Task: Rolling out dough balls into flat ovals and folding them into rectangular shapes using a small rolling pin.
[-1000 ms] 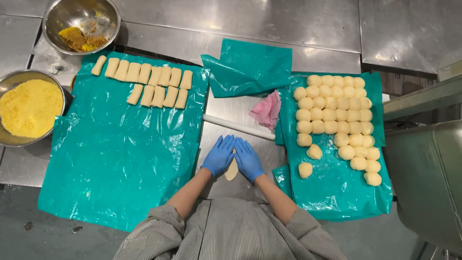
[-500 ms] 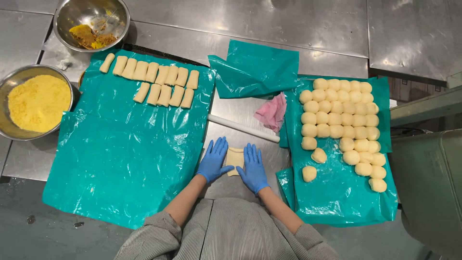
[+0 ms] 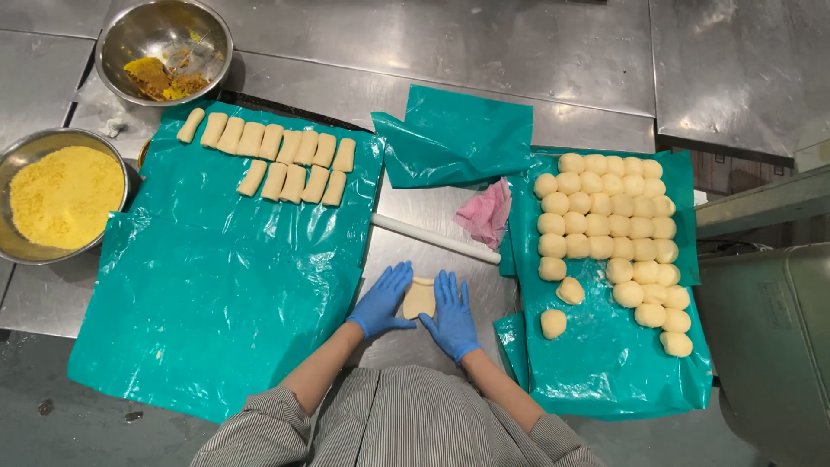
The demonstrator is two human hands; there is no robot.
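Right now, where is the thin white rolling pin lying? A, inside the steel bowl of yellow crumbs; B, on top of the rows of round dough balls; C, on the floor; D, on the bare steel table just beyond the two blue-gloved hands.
D: the thin white rolling pin lies slantwise on the bare steel table, just beyond the left hand and right hand.

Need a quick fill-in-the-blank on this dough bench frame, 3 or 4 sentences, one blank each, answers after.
1. Both hands, left hand and right hand, wear ____ gloves.
2. The flattened dough piece lies on the bare steel table ____ the two hands.
3. The round dough balls sit on the teal sheet on the person's ____ side.
4. The white rolling pin lies beside a crumpled ____ cloth.

Missing words: blue; between; right; pink
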